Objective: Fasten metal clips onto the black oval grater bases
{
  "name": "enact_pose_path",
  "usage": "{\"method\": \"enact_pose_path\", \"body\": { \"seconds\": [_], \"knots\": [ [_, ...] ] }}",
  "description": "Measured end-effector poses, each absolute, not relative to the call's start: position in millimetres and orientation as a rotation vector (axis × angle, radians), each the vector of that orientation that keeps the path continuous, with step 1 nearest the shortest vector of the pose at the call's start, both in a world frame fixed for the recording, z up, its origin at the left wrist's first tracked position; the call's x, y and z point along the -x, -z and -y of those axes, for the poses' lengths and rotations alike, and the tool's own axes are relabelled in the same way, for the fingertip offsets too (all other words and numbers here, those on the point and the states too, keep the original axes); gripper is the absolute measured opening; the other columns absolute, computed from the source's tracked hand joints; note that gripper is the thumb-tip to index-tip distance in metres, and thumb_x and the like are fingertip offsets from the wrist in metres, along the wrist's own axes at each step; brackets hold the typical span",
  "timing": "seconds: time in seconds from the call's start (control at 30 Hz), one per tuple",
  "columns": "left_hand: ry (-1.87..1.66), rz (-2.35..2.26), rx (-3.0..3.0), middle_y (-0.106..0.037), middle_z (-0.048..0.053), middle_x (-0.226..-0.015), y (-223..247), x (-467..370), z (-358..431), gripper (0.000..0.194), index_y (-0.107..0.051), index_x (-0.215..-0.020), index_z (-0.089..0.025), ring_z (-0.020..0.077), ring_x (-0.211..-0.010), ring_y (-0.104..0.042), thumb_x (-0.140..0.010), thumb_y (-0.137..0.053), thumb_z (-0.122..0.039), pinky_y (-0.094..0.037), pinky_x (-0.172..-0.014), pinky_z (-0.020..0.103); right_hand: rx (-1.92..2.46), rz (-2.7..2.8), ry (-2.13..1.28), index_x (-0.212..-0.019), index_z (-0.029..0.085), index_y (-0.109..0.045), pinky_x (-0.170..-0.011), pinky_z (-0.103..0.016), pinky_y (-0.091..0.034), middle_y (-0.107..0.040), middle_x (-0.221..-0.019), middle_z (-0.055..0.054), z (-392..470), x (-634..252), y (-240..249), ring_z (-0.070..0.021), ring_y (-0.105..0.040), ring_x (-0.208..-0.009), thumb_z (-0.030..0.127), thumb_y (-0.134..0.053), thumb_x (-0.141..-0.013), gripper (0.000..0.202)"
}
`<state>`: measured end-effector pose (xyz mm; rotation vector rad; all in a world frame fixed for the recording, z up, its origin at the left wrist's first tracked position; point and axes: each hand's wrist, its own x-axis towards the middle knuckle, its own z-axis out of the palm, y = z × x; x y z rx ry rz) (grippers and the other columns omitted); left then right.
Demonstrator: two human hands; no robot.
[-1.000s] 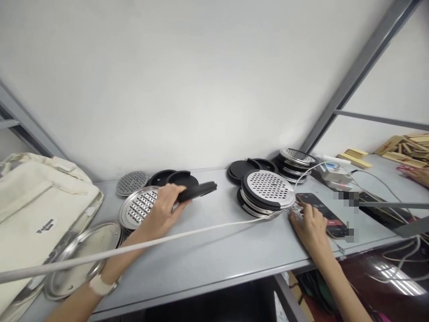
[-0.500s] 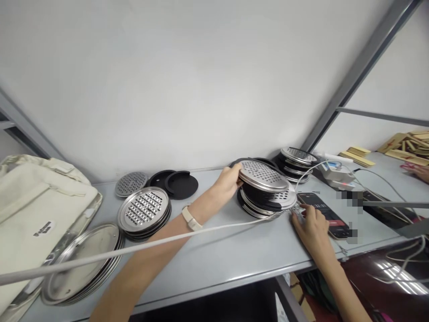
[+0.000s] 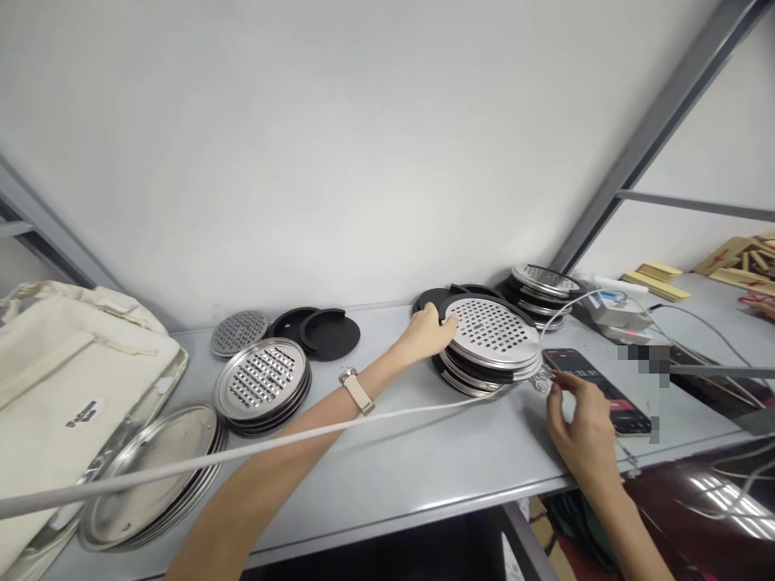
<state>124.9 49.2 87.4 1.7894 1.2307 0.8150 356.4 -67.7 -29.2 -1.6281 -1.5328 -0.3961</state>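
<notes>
My left hand (image 3: pixel 433 329) grips the left edge of a round metal grater plate (image 3: pixel 493 331), which lies on top of a stack of similar discs. A black rim curves around part of that plate. Beside the stack, my right hand (image 3: pixel 584 420) has thumb and forefinger drawn together. Its fingertips meet a small clear, tangled item (image 3: pixel 540 378) too small to make out. A phone (image 3: pixel 626 407) with a lit timer screen lies just behind that hand. Black round holders (image 3: pixel 427 300) sit behind the stack, partly hidden.
Leftward stand another grater stack (image 3: pixel 260 379), metal discs (image 3: pixel 151 476), black holders (image 3: pixel 332 335) and a cream bag (image 3: pixel 48 403). More graters (image 3: pixel 545 282) stand at the back right. A white cable (image 3: pixel 291 440) crosses the view. Metal shelf posts (image 3: pixel 654 153) flank the wall.
The grater plate in my left hand has come down from a tilted position onto the stack. My right hand has shifted slightly right and its fingertips have drawn together.
</notes>
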Motion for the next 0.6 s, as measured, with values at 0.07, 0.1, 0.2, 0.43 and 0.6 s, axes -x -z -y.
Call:
{"method": "enact_pose_path", "body": {
  "seconds": [0.07,0.1,0.2,0.43,0.6],
  "knots": [
    [-0.797,-1.235,-1.849,-0.061,0.021,-0.111,-88,-127,-48,0.023,-0.052,-0.093,-0.014,0.0323,-0.109,-0.055,-0.083,-0.054,-0.035,-0.041,-0.094,0.041,1.585,1.463,0.267,-0.126,0.014,-0.046,-0.092,-0.049,-0.044,-0.058,-0.11,-0.017,75,-343,19,-0.0298,-0.057,-0.101,0.036,-0.043,-0.091,0.041],
    [-0.79,-1.233,-1.875,-0.06,0.021,-0.113,-89,-129,-47,0.024,-0.052,-0.096,-0.013,0.0322,-0.11,-0.054,-0.085,-0.053,-0.034,-0.041,-0.094,0.041,1.567,1.44,0.226,-0.132,0.013,-0.04,-0.094,-0.05,-0.043,-0.056,-0.117,-0.018,77,-336,14,-0.0304,-0.056,-0.105,0.039,-0.048,-0.089,0.051],
    [-0.766,-1.245,-1.928,-0.059,0.021,-0.113,-90,-132,-45,0.026,-0.052,-0.097,-0.012,0.0314,-0.113,-0.052,-0.088,-0.048,-0.037,-0.039,-0.096,0.041,1.501,1.494,0.123,-0.145,0.014,-0.022,-0.103,-0.053,-0.036,-0.04,-0.139,-0.019,74,-321,1,-0.0335,-0.044,-0.124,0.049,-0.054,-0.084,0.077],
    [-0.721,-1.331,-1.987,-0.047,0.024,-0.125,-92,-131,-36,0.036,-0.046,-0.104,-0.012,0.0372,-0.124,-0.042,-0.087,-0.049,-0.044,-0.03,-0.102,0.049,1.471,1.558,-0.016,-0.145,0.016,-0.021,-0.107,-0.053,-0.03,-0.036,-0.144,-0.017,50,-312,-5,-0.0326,-0.037,-0.131,0.053,-0.055,-0.083,0.08],
    [-0.694,-1.247,-2.018,-0.054,0.024,-0.12,-91,-131,-32,0.031,-0.044,-0.103,-0.013,0.0357,-0.119,-0.048,-0.092,-0.042,-0.042,-0.034,-0.098,0.051,1.441,1.525,-0.072,-0.146,0.017,-0.019,-0.108,-0.052,-0.029,-0.032,-0.145,-0.017,43,-321,4,-0.0329,-0.038,-0.13,0.054,-0.06,-0.079,0.086]
  ]
}}
